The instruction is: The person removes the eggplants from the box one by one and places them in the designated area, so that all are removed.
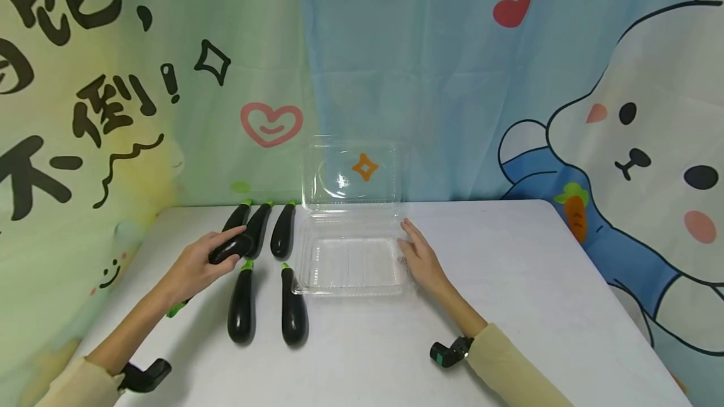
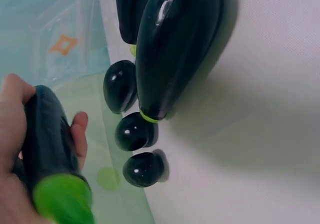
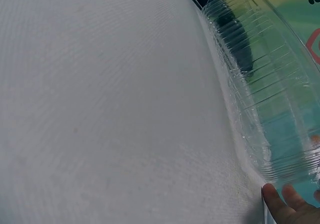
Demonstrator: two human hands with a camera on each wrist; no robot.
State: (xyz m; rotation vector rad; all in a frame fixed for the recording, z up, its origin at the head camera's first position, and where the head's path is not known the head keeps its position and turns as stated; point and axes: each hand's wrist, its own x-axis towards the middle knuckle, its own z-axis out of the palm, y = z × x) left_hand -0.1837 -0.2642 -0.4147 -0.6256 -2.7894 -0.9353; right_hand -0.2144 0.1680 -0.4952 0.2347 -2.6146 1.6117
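My left hand point(image 1: 198, 264) grips a dark eggplant point(image 2: 47, 134), its green stem end point(image 2: 64, 199) pointing back toward the wrist in the left wrist view. The held eggplant is above the table, in front of several eggplants lying there. An open clear plastic box point(image 1: 353, 262) stands at the middle, its hinged lid point(image 1: 351, 174) raised at the back. At the box's right side, my right hand point(image 1: 421, 259) rests with fingers extended; in the right wrist view its fingertips point(image 3: 270, 194) are beside the box's end wall. No eggplant is visible inside the box.
Two eggplants lie in front, one eggplant point(image 1: 241, 303) further left and another eggplant point(image 1: 294, 306) near the box's front left corner. Behind them lies an eggplant point(image 1: 283, 231) by the box's left side. A printed curtain point(image 1: 452, 80) hangs behind the white table point(image 1: 509, 269).
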